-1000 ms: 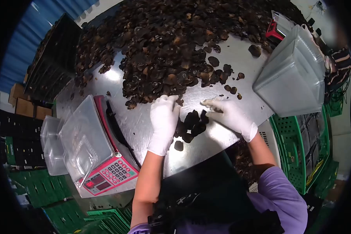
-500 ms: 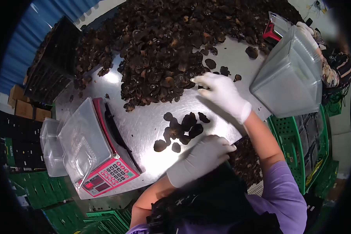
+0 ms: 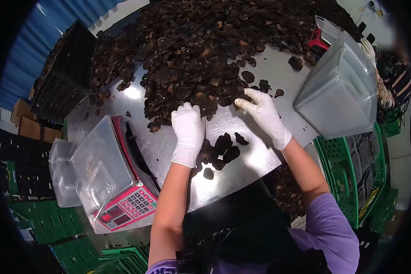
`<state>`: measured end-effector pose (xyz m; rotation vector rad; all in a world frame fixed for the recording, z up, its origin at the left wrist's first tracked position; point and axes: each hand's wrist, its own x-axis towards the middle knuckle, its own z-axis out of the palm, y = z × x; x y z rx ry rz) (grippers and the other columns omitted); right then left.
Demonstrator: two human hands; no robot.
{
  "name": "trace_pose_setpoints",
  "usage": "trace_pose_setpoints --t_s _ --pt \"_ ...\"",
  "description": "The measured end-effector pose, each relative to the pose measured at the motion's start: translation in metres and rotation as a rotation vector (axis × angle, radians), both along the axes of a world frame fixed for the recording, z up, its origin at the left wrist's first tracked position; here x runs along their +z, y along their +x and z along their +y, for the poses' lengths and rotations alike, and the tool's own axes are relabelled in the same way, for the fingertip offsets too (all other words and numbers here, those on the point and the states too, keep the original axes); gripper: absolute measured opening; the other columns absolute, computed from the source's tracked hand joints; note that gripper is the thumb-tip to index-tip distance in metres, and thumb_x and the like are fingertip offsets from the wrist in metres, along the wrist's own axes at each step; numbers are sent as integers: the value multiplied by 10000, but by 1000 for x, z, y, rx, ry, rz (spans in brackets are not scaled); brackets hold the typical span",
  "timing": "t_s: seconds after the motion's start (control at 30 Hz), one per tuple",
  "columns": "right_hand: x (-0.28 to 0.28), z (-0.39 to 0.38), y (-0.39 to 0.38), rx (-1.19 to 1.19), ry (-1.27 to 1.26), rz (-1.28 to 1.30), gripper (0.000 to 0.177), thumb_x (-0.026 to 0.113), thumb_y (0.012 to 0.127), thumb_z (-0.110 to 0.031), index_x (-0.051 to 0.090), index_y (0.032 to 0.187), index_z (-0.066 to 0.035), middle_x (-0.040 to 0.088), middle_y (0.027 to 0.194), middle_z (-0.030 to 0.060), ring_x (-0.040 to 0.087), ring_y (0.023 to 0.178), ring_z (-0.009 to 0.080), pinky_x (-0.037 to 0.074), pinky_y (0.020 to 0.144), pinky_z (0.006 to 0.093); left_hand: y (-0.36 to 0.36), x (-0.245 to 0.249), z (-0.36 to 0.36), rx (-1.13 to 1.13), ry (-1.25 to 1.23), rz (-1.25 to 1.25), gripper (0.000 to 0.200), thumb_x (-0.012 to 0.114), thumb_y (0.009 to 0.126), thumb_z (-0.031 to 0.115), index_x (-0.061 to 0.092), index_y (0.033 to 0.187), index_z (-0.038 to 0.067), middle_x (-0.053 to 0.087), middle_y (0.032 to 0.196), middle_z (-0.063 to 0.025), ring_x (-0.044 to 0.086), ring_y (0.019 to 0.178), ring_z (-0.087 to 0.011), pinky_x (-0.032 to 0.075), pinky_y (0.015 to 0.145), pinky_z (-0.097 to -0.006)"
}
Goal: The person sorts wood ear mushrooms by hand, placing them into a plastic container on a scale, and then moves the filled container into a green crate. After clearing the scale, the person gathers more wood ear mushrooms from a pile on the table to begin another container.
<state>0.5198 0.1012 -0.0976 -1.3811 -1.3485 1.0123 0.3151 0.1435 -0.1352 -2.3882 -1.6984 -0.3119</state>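
A big heap of dark brown, wrinkled fungus pieces (image 3: pixel 187 68) covers the far part of the metal table (image 3: pixel 260 160). My left hand (image 3: pixel 187 130), in a white glove, lies at the heap's front edge, its fingers curled against the pieces; what it grips is hidden. To the right, my right hand (image 3: pixel 262 112), gloved too, has thumb and forefinger close together on a small dark piece at the heap's edge. Several loose dark pieces (image 3: pixel 223 145) lie on the metal just right of my left wrist.
A red and white scale (image 3: pixel 132 205) with a clear tray stands at the left. Stacked clear containers (image 3: pixel 340 91) are at the right, above a green crate (image 3: pixel 340 173). Black crates (image 3: pixel 66 73) rise at the far left. Another person's patterned sleeve (image 3: pixel 384 91) shows far right.
My left hand has moved from the near table edge up to the heap's front. My right hand has shifted slightly right and down. The other person's gloved hand has shifted at the containers.
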Motion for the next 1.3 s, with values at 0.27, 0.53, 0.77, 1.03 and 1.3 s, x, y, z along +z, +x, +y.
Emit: trace_pose_setpoints --t_s 0.27,0.53,0.77,1.03,1.3 --pt "-18 -8 -4 284 67 -375 308 701 828 -294 678 1046 -78 659 890 104 643 847 264 498 745 367 -40 20 -22 65 -37 -750 79 709 804 70 682 859 20 594 765 -80 616 698 -197 487 670 -302" --pt "-48 47 -38 144 429 -989 273 646 788 -125 678 1060 -138 608 926 86 616 881 278 504 751 405 -72 8 -57 221 -694 -947 127 613 923 56 661 1023 -4 667 807 -42 599 704 -91 493 683 -241" --pt "-35 12 -15 -7 336 -647 145 637 828 -144 696 943 -79 601 831 92 619 776 282 489 686 383 -35 16 -37 -69 -14 -503 138 673 787 116 703 917 84 609 835 -97 606 830 -293 476 752 -410" --pt "-19 -33 4 119 143 -466 176 635 850 -74 693 1015 -47 626 841 84 599 703 191 492 682 299 -9 -7 -9 -196 -113 -228 110 726 733 118 683 831 91 594 790 -96 607 815 -291 477 726 -405" --pt "-22 -11 -9 43 173 -603 210 635 852 -219 694 993 -77 639 895 117 644 828 296 504 737 395 -35 16 -44 -30 -71 -654 71 641 847 126 629 876 62 658 822 -121 638 789 -320 487 721 -426"
